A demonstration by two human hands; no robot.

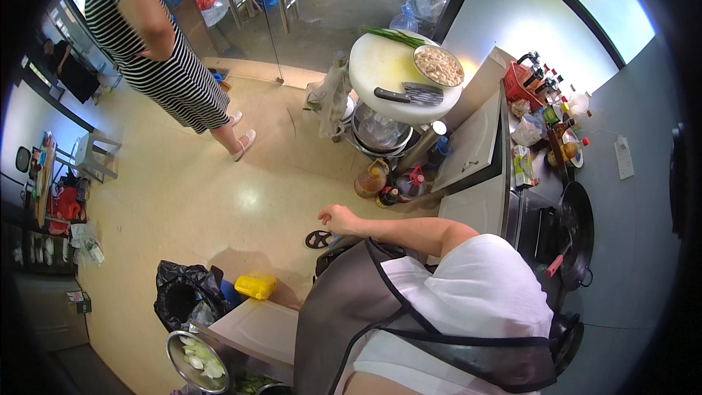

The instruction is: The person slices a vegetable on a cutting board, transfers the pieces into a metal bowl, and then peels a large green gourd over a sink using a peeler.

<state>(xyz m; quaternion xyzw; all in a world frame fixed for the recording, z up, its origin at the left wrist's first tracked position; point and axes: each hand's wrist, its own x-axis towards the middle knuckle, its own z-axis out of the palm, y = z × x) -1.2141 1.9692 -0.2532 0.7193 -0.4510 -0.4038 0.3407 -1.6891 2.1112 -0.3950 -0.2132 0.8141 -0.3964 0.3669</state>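
My right hand (336,219) hangs over the tiled floor in front of my apron (334,318), its fingers loosely bent and nothing seen in it. A black-strapped sandal (318,239) shows just below it. My left hand is out of view. At the bottom left, a metal bowl (171,352) of cut pale-green vegetables (204,359) tilts beside a counter corner (258,329). Farther forward, a round white chopping board (378,66) carries a cleaver (417,94), scallions (397,37) and a bowl of diced pale meat (439,66).
Oil jugs (372,178) stand on the floor below the board. A bin with a black bag (184,296) and a yellow jug (255,286) are at the left. A wok (576,236) rests on the right-hand stove. A person in a striped dress (159,66) stands ahead by glass doors.
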